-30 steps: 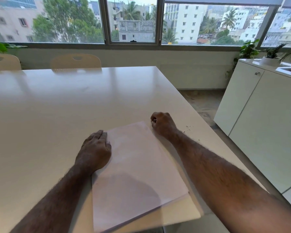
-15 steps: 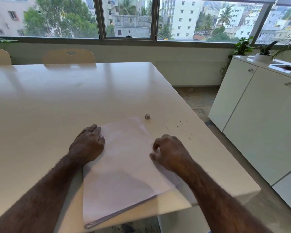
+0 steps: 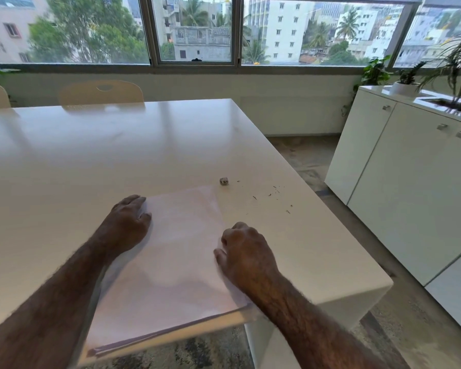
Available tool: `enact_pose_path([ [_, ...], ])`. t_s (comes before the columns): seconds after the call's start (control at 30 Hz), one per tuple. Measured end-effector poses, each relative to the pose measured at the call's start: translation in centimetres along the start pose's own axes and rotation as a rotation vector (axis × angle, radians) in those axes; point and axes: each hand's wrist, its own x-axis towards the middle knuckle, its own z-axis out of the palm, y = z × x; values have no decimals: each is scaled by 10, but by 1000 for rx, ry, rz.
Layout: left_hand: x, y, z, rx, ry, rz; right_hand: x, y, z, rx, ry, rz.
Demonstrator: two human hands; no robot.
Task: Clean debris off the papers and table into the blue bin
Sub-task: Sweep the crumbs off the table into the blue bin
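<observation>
A stack of white papers [image 3: 176, 251] lies at the near edge of the white table [image 3: 91, 161], its near corner hanging over the edge. My left hand [image 3: 129, 222] rests flat on the stack's left edge. My right hand [image 3: 244, 253] sits on the stack's right edge with its fingers curled; whether it pinches the sheets is hidden. A small crumpled scrap [image 3: 224, 181] lies just past the papers' far right corner. Dark specks of debris [image 3: 273, 195] are scattered on the table to its right. No blue bin is in view.
Two beige chairs [image 3: 101, 93] stand at the table's far side. White cabinets [image 3: 399, 187] with potted plants [image 3: 407, 78] line the right wall, with a floor aisle between them and the table. Windows run along the back.
My right hand drew back from the papers' far right corner to the stack's right edge, uncovering the crumpled scrap. The left hand stayed on the left edge. The camera view shifted slightly.
</observation>
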Motion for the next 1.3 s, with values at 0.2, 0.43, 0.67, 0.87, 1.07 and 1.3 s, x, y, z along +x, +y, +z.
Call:
enact_pose_path([
  [0.2, -12, 3, -1, -40, 44, -57, 2, 8, 2, 59, -1, 6],
  [0.43, -26, 6, -4, -118, 115, -220, 5, 17, 3, 109, 24, 34],
  [0.67, -17, 16, -2, -136, 102, -217, 3, 13, 10, 95, 41, 54],
  [0.87, -22, 9, -4, -113, 41, -160, 4, 11, 5, 128, 27, 109],
  [1.07, -19, 23, 2, -14, 30, 76, 9, 52, -8, 109, 315, 173],
  [1.3, -8, 114, 24, -5, -143, 398, -12, 143, -40, -158, 205, 532],
])
